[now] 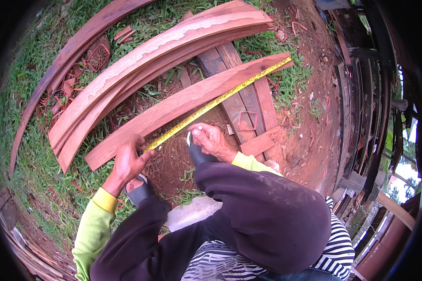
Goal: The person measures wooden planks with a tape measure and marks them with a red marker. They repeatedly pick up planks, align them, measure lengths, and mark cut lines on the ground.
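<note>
Pinching the yellow tape measure (220, 99) near its end, my left grip (130, 158) seemingly steadied it along the curved board (169, 108) — my right grip (213, 140) curled nearby, on what I couldn't tell.

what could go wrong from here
The thin yellow tape measure could slip or twist, since the left hand is at its near end while no hand holds the far end. The curved reddish-brown wooden plank might rock, as it lies across dark, flat wooden boards.
</note>
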Tool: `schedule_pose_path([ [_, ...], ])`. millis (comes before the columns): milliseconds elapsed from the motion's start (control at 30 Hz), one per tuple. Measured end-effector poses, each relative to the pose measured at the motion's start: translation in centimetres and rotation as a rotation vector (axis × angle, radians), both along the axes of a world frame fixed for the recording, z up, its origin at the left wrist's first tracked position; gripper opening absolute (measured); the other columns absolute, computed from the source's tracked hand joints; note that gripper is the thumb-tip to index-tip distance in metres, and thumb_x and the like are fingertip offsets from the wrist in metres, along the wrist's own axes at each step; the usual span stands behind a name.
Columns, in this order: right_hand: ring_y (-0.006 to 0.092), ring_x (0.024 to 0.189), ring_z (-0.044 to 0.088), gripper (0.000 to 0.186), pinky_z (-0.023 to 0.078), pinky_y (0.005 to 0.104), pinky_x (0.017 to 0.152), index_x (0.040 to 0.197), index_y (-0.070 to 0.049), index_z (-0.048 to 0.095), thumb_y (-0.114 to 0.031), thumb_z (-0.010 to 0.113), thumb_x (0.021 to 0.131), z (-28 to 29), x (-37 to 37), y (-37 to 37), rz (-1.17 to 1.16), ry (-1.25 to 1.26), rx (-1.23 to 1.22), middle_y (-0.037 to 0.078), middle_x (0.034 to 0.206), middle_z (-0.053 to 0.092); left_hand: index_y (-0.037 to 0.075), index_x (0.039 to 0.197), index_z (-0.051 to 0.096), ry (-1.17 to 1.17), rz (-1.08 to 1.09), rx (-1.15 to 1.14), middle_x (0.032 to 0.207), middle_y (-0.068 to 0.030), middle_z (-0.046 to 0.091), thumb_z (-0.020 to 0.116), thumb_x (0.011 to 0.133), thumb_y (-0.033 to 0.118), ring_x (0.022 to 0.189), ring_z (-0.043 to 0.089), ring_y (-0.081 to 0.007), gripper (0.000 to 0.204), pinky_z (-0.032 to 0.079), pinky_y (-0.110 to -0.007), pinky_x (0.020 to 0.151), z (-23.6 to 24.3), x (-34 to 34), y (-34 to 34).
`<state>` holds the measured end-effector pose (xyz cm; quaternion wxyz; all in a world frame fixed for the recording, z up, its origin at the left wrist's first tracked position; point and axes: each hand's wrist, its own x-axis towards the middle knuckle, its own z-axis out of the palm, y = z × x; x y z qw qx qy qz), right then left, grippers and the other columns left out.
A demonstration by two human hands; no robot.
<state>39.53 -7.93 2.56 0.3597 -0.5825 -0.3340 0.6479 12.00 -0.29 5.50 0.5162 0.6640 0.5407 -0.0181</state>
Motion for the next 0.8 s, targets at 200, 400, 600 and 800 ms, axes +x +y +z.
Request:
schedule_pose_path([
  [200,0.0035,0.047,0.036,0.034,0.032,0.0198,0.041,0.097,-0.005,0.061,-0.039,0.059,0.097,0.5,2.9,3.3,-0.56,0.221,-0.139,-0.003,0.067,0.046,-0.002,0.108,0.057,-0.043,-0.033,0.055,0.073,-0.0192,0.064,0.082,0.072,0.024,0.068,0.064,-0.0302,0.051,0.051,-0.041,0.065,1.3,1.4,-0.8],
  [400,0.0054,0.05,0.044,0.048,0.036,0.0249,0.044,0.08,-0.003,0.065,-0.045,0.051,0.1,3.8,-1.2,3.8,-0.109,0.024,0.172,-0.003,0.056,0.048,0.002,0.108,0.054,-0.04,-0.059,0.004,0.069,-0.0098,0.067,0.081,0.078,0.025,0.062,0.057,-0.0116,0.046,0.044,-0.03,0.058,4.2,0.2,0.6],
  [600,0.0082,0.058,0.046,0.046,0.043,0.0301,0.054,0.076,0.0,0.063,-0.037,0.052,0.101,4.4,-4.0,4.7,0.225,0.067,0.541,0.0,0.06,0.05,0.001,0.114,0.052,-0.03,-0.041,0.205,0.067,-0.0083,0.064,0.082,0.077,0.026,0.059,0.056,-0.0132,0.054,0.044,-0.03,0.054,9.9,-0.7,3.1],
  [800,0.0079,0.064,0.056,0.035,0.047,0.0258,0.059,0.084,0.0,0.069,-0.028,0.055,0.1,6.9,-1.1,3.1,0.15,-0.065,0.549,0.004,0.066,0.062,0.001,0.11,0.056,-0.07,0.286,0.308,0.075,-0.0053,0.064,0.079,0.082,0.03,0.061,0.057,-0.0089,0.046,0.044,-0.024,0.053,17.4,-3.4,4.4],
])
